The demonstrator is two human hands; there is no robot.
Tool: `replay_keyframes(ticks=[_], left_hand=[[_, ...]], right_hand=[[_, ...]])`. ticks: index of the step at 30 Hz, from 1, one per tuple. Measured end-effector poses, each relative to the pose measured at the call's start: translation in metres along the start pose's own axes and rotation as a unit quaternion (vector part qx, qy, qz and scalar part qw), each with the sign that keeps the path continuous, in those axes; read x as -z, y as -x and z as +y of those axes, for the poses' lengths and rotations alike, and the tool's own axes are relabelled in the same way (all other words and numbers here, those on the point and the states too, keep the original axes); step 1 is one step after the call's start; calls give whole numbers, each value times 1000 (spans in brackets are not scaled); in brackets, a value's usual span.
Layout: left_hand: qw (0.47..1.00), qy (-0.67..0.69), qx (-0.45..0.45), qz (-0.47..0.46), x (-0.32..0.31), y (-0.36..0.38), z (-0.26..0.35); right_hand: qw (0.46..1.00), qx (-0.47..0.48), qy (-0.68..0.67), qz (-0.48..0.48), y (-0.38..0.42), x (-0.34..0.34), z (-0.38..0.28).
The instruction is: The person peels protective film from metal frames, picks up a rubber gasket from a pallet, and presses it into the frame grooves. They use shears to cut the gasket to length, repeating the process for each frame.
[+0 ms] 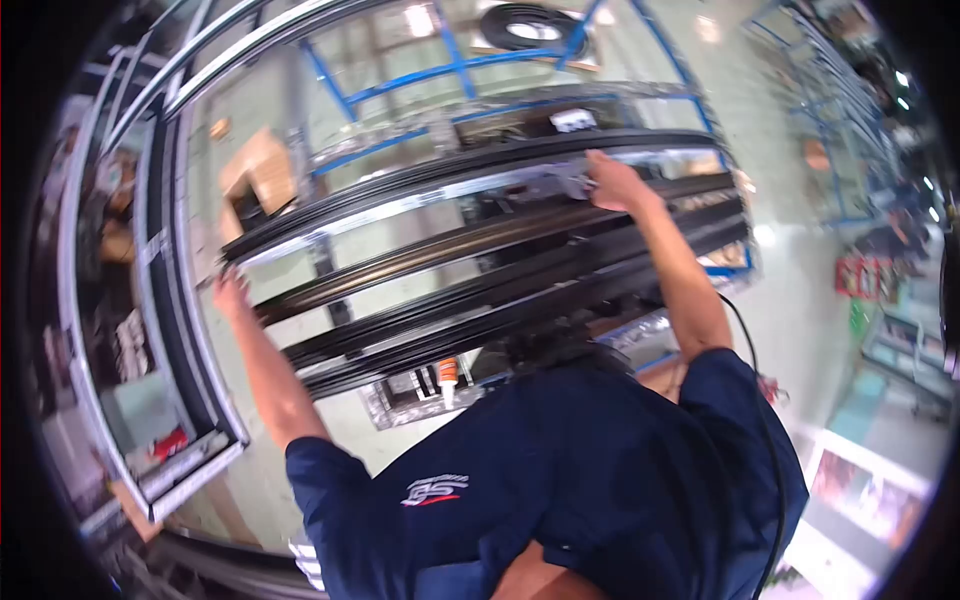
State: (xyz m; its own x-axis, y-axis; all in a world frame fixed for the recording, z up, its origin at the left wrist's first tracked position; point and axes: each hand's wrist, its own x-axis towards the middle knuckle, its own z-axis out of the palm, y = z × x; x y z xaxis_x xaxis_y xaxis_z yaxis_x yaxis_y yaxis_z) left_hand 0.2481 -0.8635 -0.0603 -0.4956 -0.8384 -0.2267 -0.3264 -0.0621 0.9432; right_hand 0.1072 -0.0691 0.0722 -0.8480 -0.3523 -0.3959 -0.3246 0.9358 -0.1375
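Several long dark profiles lie side by side across a blue frame. My left hand [232, 292] is at the left end of the farthest black profile [430, 178], its fingers bent at the tip of it; whether they grip it is too small to tell. Toward the right end of that profile, my right hand [612, 184] is closed around something small and greyish that I cannot make out, just above a pale strip. Nearer to me lie a brownish profile [400, 266] and further black profiles [420, 310].
An orange and white tube [448, 380] stands near my body. Blue bars [410, 80] and a black coil [530, 27] are beyond the profiles. At the left are a cardboard box [262, 170] and a tall metal frame [180, 300]. Red crates [862, 277] are at the right.
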Motion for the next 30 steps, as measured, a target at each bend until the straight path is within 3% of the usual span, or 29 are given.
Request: replay_keyframes(ticks=[1,3,10,17,30], left_hand=[[1000,6,-6,8,0,4,2],[999,0,-10,-33,2,13,9],[999,20,31,-16,-6,40,32],[997,29,39,-58,-1,48,39],[999,6,-2,-51,-3,47,36]], right_hand=[[999,14,-10,48,2,-3,0],[998,12,-41,50,2,-6,3],[998,-12,-63,-5,1,4,-2],[997,-15,-78,-13,-1,7,0],[997,-26,-67,-30,-6,8,-5]])
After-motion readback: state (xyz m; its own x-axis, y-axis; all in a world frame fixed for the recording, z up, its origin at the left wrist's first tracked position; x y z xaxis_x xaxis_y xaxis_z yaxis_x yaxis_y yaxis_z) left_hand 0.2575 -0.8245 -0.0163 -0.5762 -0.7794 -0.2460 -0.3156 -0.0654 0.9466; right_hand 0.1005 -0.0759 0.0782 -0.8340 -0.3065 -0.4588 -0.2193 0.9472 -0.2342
